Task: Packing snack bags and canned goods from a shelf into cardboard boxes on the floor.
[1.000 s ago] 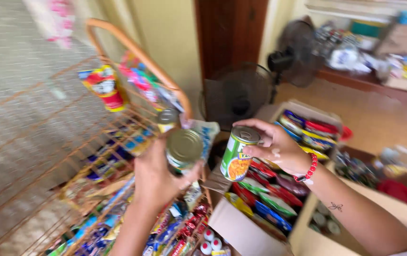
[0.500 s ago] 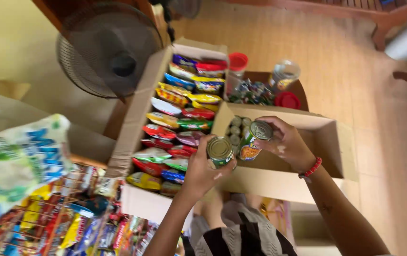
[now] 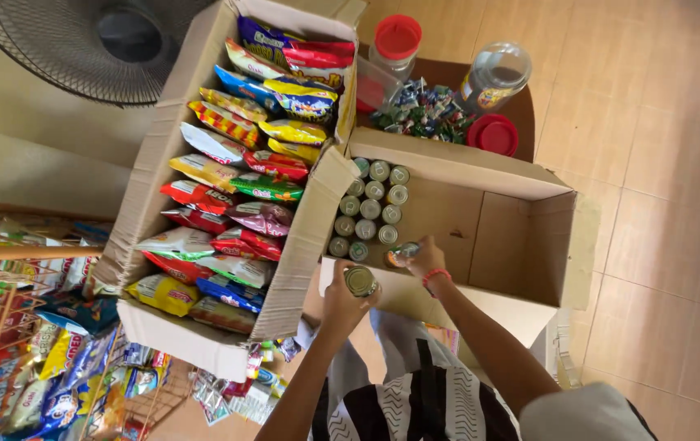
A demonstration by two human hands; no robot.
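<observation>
A long brown cardboard box (image 3: 150,175) packed with bright snack packets (image 3: 231,184) lies on the tiled floor. Touching its right side is an open square cardboard box (image 3: 521,233) holding upright metal cans (image 3: 370,208) in rows at its left end. The person's right hand (image 3: 427,257) reaches into this box, fingers closed on a green-labelled tin can (image 3: 401,255) just beside the rows. The left hand (image 3: 346,302) grips a second silver-topped tin can (image 3: 360,281) above the box's near wall.
</observation>
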